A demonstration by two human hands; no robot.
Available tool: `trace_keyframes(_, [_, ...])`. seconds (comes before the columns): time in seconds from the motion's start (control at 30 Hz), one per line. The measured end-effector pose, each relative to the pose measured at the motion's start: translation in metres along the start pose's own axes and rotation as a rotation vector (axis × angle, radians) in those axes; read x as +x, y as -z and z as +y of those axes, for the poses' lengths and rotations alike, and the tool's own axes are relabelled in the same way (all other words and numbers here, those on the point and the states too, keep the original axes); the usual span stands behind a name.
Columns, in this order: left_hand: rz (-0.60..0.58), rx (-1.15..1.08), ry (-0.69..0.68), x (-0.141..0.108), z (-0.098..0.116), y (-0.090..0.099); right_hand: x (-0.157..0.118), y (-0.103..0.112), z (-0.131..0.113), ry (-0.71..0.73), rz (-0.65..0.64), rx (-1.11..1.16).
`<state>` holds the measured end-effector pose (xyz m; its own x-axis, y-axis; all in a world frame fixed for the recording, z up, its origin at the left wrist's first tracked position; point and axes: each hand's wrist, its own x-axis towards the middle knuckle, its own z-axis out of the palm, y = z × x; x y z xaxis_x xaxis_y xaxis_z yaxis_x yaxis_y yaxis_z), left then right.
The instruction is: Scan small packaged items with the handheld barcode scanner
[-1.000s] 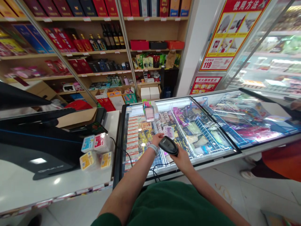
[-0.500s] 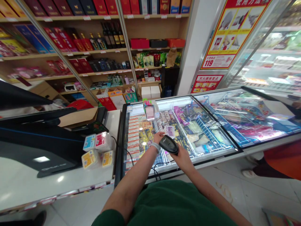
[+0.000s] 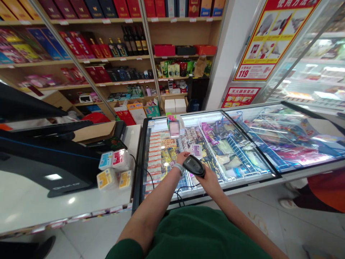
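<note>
My right hand [image 3: 208, 178] is wrapped round the handle of a black barcode scanner [image 3: 193, 165]. Its head points up and left, over the glass-topped freezer [image 3: 215, 114]. Just beyond the scanner, my left hand [image 3: 182, 158] pinches the near left edge of a small white pack with a purple label [image 3: 196, 150]; the scanner hides part of those fingers. A grey watch band circles my left wrist. From the scanner's side a black cable [image 3: 185, 186] runs across the near part of the glass.
Left of the freezer, a white counter [image 3: 81, 201] bears stacked clear plastic tubs [image 3: 120, 160], a dark checkout machine [image 3: 67, 169] and an open carton [image 3: 94, 133]. A colourful item [image 3: 171, 118] sits on the freezer's far edge. Someone in orange [image 3: 327, 189] stands at the right.
The view has shifted slightly, so the surroundings sit a little further right. Both hands, the scanner and the pack keep nearly the same positions relative to each other.
</note>
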<state>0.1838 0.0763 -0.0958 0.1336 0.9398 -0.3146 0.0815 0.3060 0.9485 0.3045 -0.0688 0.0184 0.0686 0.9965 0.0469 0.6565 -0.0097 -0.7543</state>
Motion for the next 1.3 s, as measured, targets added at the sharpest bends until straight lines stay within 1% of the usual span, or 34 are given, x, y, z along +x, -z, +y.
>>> trace_keyframes(0.1, [0.017, 0.079, -0.001, -0.004, 0.004, 0.005, 0.001, -0.001, 0.0, 0.001, -0.001, -0.018])
trace_keyframes(0.2, [0.039, 0.157, -0.007, -0.009, 0.007, 0.013, 0.003, -0.003, 0.002, 0.011, -0.009, -0.018])
trace_keyframes(0.43, [0.159, 0.297, -0.028, -0.024, 0.008, 0.043, 0.006, -0.011, 0.008, 0.036, -0.023, -0.001])
trace_keyframes(0.6, [0.211, 0.414, -0.028, -0.041, 0.009, 0.066, 0.008, -0.013, 0.008, 0.013, -0.048, 0.008])
trace_keyframes(0.7, [0.234, 0.473, -0.025, -0.047, 0.005, 0.08, 0.009, -0.014, 0.006, 0.016, -0.06, 0.005])
trace_keyframes(0.9, [0.278, 0.482, 0.009, -0.055, -0.008, 0.101, 0.009, -0.017, -0.001, 0.043, -0.071, 0.014])
trace_keyframes(1.17, [0.298, 0.538, 0.016, -0.072, -0.01, 0.125, 0.008, -0.024, -0.003, 0.07, -0.085, -0.031])
trace_keyframes(1.3, [0.333, 0.631, 0.023, -0.086, -0.015, 0.142, 0.009, -0.026, -0.007, 0.083, -0.099, -0.052])
